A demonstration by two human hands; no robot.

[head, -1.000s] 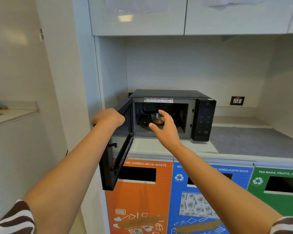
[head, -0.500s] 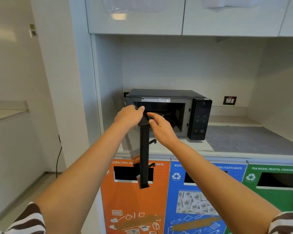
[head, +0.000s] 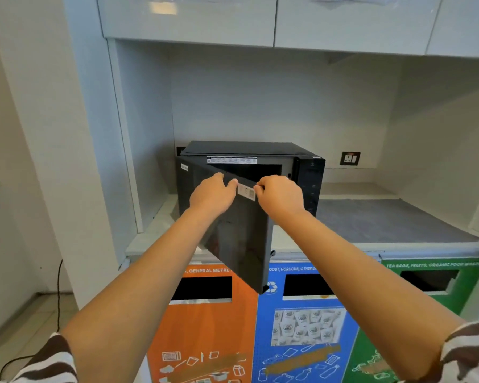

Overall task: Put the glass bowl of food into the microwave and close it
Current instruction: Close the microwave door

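A black microwave (head: 260, 149) stands on the counter in an alcove. Its door (head: 233, 239) is partly open, swung about halfway toward the front, hinged at the left. My left hand (head: 212, 194) lies flat on the door's outer face near the top edge, fingers together. My right hand (head: 281, 193) grips the door's top edge beside a white sticker (head: 246, 192). The door and my hands hide the glass bowl, so it is out of sight.
The grey counter (head: 385, 225) runs right of the microwave, with a wall socket (head: 349, 158) behind. Below are orange (head: 205, 327), blue (head: 302, 327) and green (head: 426, 286) recycling bins. White cabinets (head: 191, 17) hang overhead. A black cable (head: 58, 294) trails down the left wall.
My right hand came out of the microwave, leaving the bowl inside, and moved onto the door. The door has swung from wide open toward the front, pushed by both hands.
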